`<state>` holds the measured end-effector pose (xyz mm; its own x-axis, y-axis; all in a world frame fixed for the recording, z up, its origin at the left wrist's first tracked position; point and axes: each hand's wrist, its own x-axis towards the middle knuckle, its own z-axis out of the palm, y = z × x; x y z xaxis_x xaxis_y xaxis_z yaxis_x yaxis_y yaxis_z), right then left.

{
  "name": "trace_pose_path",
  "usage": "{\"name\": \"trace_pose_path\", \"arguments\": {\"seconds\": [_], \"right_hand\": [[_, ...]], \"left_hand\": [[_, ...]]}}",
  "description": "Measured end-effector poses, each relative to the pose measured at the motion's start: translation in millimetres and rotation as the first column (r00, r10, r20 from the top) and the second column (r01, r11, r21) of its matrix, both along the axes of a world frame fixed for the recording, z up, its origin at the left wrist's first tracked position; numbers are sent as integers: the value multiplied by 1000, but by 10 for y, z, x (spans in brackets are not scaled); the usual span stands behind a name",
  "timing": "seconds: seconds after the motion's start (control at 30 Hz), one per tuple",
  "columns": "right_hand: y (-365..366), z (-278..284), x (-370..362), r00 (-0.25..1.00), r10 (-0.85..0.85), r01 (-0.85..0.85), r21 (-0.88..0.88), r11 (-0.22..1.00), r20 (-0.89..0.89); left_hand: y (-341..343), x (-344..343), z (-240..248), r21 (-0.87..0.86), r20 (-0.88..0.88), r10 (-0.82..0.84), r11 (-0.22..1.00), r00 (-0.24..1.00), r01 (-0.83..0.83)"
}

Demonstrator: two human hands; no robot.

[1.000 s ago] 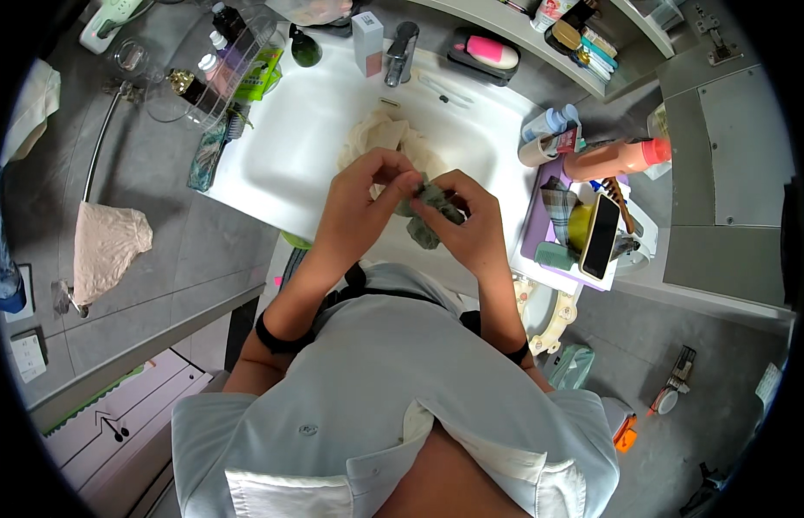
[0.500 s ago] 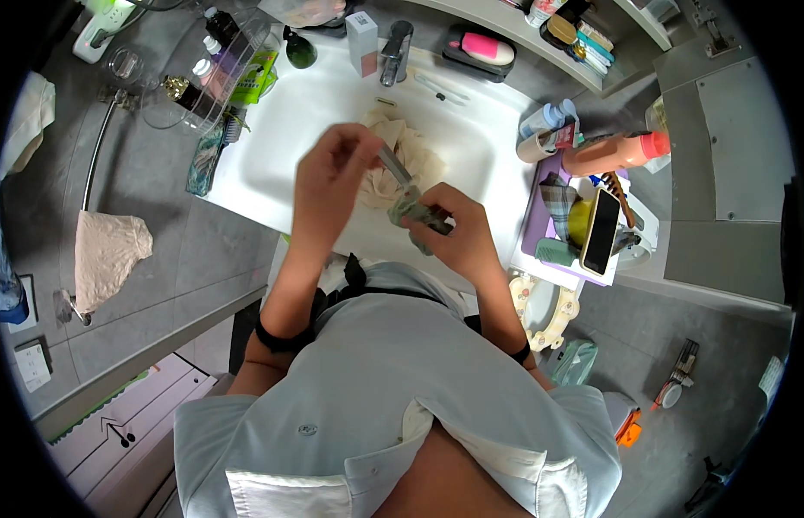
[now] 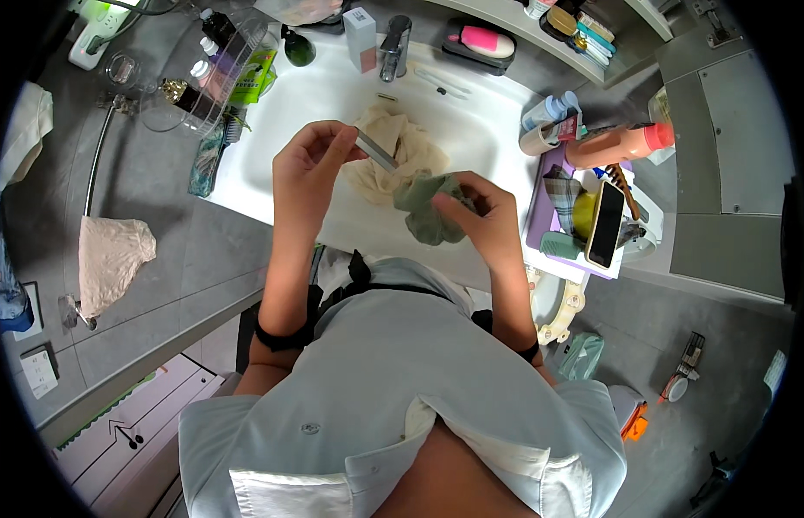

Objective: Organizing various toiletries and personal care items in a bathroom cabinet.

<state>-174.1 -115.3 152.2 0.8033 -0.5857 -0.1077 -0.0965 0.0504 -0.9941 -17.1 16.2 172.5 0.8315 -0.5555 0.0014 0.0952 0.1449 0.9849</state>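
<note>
Above the sink (image 3: 255, 164), my left hand (image 3: 311, 173) pinches one end of a thin, flat grey strip (image 3: 376, 148), its kind unclear. The strip slants down to the right, its far end close to a grey-green cloth (image 3: 430, 216); whether they touch I cannot tell. That cloth hangs partly spread from my right hand (image 3: 487, 216), whose thumb and fingers are closed on it. Beneath both hands, a crumpled cream cloth (image 3: 398, 142) lies in the basin.
A grey faucet (image 3: 393, 52) stands at the sink's back, beside a tall white box (image 3: 360, 39). Bottles crowd a wire rack (image 3: 238, 73) at left. On the right are an orange bottle (image 3: 618, 147) with a red cap and a phone (image 3: 603, 226).
The grey-green cloth, bunched before, now hangs more open. My right hand has shifted right and my left hand slightly left, so they are farther apart.
</note>
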Motion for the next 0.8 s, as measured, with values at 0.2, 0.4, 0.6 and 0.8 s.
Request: {"name": "trace_pose_path", "arguments": {"seconds": [0.2,0.4,0.6,0.8], "right_hand": [[-55,53,67,999,-15,15,17,1000,39],[26,69,127,998,64,-65,-126,990,-6],[65,76,137,997,71,-72,-207,976,-10],[61,38,116,998,67,-64,-245,967,4]], "left_hand": [[-1,-61,-27,160,-13,-150,976,989,150],[-45,-180,-60,214,41,-333,924,942,318],[-94,-247,-38,214,99,-428,891,899,400],[-108,-273,-82,223,90,-420,892,903,392]]}}
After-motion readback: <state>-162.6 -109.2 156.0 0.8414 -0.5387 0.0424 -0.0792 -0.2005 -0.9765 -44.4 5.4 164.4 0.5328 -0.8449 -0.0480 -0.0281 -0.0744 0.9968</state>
